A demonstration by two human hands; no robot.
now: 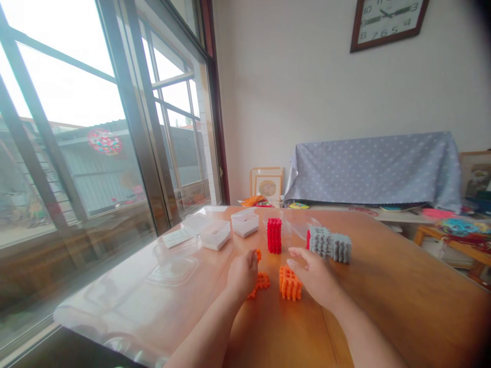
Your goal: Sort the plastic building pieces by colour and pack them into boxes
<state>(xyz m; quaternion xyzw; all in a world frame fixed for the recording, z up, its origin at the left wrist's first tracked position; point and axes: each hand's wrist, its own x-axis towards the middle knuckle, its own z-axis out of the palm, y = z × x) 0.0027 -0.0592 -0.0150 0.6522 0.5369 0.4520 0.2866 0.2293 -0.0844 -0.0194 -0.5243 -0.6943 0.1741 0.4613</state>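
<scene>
My left hand (243,272) is closed on an orange piece (258,254), part of which shows past its fingertips. More loose orange pieces (262,280) lie on the table beside and under that hand. My right hand (312,271) has its thumb and fingers apart with nothing between them, just above and right of an orange stack (290,283). Behind the hands stands a tall red stack (274,236). Grey stacks (321,242) stand side by side at the right, with a bit of red at their left end.
On the wooden table (376,306), two clear boxes (215,235) (245,223) stand at the back left. A clear lid (173,270) lies on plastic sheeting at the left. A window lines the left side.
</scene>
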